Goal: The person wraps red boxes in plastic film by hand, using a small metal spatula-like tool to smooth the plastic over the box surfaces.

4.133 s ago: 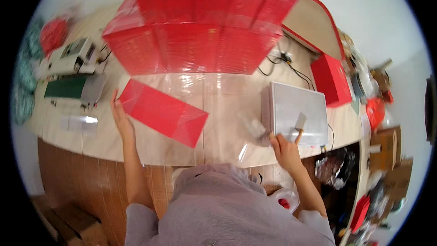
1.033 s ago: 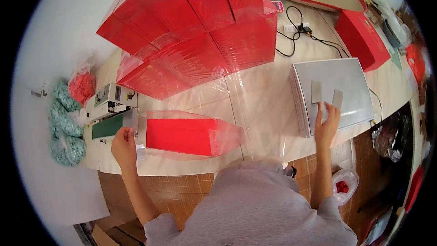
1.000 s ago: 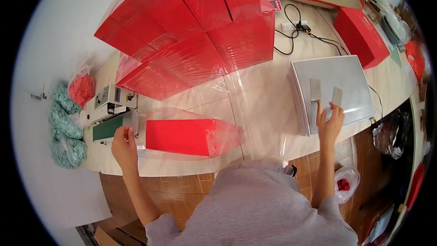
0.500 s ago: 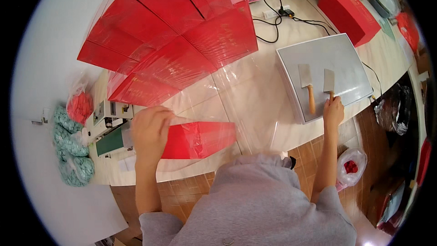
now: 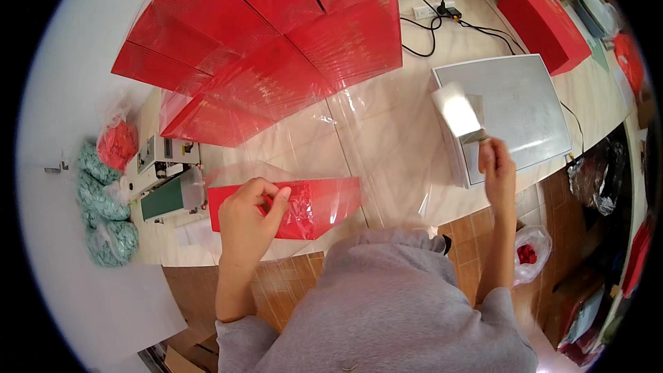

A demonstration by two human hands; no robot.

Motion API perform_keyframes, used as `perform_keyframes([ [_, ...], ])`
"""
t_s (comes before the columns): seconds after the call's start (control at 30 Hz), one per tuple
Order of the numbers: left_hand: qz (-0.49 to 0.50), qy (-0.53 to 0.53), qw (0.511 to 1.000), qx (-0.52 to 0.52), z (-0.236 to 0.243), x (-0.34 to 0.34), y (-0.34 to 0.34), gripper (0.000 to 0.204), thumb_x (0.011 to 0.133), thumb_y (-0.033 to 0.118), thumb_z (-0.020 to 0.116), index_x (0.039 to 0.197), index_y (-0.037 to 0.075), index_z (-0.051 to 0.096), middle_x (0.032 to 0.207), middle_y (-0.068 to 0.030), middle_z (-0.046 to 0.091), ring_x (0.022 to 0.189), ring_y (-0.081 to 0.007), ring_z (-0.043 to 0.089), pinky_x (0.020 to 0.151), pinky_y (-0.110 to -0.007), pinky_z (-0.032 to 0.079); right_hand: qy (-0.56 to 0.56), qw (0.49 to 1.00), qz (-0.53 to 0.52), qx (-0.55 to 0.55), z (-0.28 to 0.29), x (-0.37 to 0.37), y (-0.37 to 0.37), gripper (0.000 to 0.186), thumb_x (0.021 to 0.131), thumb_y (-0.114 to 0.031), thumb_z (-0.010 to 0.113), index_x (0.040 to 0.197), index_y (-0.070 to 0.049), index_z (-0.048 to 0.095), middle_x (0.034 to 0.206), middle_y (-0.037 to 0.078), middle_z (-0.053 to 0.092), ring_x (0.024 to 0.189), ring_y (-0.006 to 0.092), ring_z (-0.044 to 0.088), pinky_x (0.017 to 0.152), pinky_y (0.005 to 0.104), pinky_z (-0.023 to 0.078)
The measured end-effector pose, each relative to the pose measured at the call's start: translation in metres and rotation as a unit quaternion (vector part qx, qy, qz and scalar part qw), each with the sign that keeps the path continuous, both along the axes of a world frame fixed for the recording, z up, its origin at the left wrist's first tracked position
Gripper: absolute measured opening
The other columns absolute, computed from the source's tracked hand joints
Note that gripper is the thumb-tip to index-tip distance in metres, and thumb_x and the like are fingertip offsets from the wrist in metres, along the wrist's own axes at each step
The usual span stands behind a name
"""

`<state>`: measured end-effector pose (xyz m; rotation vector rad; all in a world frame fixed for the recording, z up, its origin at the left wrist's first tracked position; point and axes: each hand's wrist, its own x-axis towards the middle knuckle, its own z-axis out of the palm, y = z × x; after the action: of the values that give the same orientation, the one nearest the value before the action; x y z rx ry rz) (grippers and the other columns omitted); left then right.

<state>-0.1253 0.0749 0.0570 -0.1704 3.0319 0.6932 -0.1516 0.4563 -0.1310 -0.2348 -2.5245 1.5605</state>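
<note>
My right hand [image 5: 497, 169] grips a scraper with a wide metal blade [image 5: 456, 112], held over the left part of a flat silver-topped plate [image 5: 528, 114]. A second scraper blade [image 5: 475, 105] shows partly behind it; my hand and the first blade hide its handle. On the near left, a red box [image 5: 321, 211] lies loosely covered in clear film [image 5: 242, 171]. My left hand [image 5: 248, 217] rests at the box's left half, fingers curled and thumb toward them, seemingly pinching the film.
Stacked red boxes [image 5: 255, 76] in clear film stand at the far left. A small machine [image 5: 166, 173] and bags of green material [image 5: 103, 214] sit beyond my left hand. Black cables [image 5: 434, 27] and another red box [image 5: 545, 24] lie at the back right.
My right hand has lifted one scraper off the plate and moved it left over the other. My left hand has come down and nearer onto the wrapped box.
</note>
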Motion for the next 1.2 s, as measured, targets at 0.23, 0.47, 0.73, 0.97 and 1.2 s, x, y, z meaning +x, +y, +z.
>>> perform_keyframes([
  [0.23, 0.003, 0.028, 0.999, 0.025, -0.030, 0.005, -0.030, 0.023, 0.085, 0.022, 0.072, 0.081, 0.003, 0.061, 0.075, -0.0090, 0.065, 0.062, -0.0216, 0.061, 0.056, -0.033, 0.045, 0.167, 0.896, 0.398, 0.101, 0.109, -0.006, -0.083, 0.022, 0.083, -0.019, 0.073, 0.098, -0.004, 0.067, 0.073, 0.008, 0.063, 0.059, 0.0268, 0.062, 0.052, 0.0349, 0.048],
  [0.47, -0.001, 0.059, 0.998, 0.028, -0.040, 0.010, -0.030, 0.026, 0.086, 0.024, 0.072, 0.079, 0.004, 0.058, 0.078, -0.0062, 0.061, 0.066, -0.0233, 0.060, 0.057, -0.033, 0.045, 0.175, 0.842, 0.475, 0.187, 0.135, -0.009, -0.105, 0.019, 0.086, -0.023, 0.069, 0.095, -0.007, 0.065, 0.066, 0.004, 0.058, 0.054, 0.0219, 0.060, 0.047, 0.0339, 0.047],
  [0.73, -0.005, 0.141, 0.990, -0.028, -0.019, 0.033, -0.032, 0.024, 0.082, 0.020, 0.075, 0.086, 0.004, 0.059, 0.083, -0.0095, 0.059, 0.080, -0.0268, 0.061, 0.066, -0.037, 0.048, 0.142, 0.816, 0.494, 0.264, 0.163, 0.001, -0.130, 0.019, 0.087, -0.022, 0.069, 0.098, -0.007, 0.064, 0.062, 0.003, 0.054, 0.049, 0.0216, 0.057, 0.044, 0.0335, 0.044],
  [0.97, -0.201, 0.086, 0.976, 0.006, -0.017, 0.069, -0.028, 0.038, 0.070, 0.025, 0.081, 0.098, 0.007, 0.064, 0.098, -0.0097, 0.057, 0.092, -0.0300, 0.058, 0.079, -0.040, 0.048, 0.156, 0.800, 0.511, 0.275, 0.162, 0.005, -0.154, 0.020, 0.088, -0.023, 0.067, 0.098, -0.007, 0.062, 0.062, 0.003, 0.054, 0.049, 0.0203, 0.057, 0.043, 0.0325, 0.044],
  [1.2, -0.227, 0.144, 0.957, -0.108, -0.029, 0.077, -0.043, 0.029, 0.069, 0.024, 0.078, 0.092, 0.011, 0.065, 0.097, -0.0019, 0.057, 0.092, -0.0192, 0.058, 0.080, -0.036, 0.045, 0.158, 0.792, 0.520, 0.277, 0.159, 0.010, -0.168, 0.020, 0.091, -0.025, 0.064, 0.096, -0.007, 0.058, 0.064, 0.003, 0.054, 0.051, 0.0205, 0.059, 0.043, 0.0334, 0.045],
])
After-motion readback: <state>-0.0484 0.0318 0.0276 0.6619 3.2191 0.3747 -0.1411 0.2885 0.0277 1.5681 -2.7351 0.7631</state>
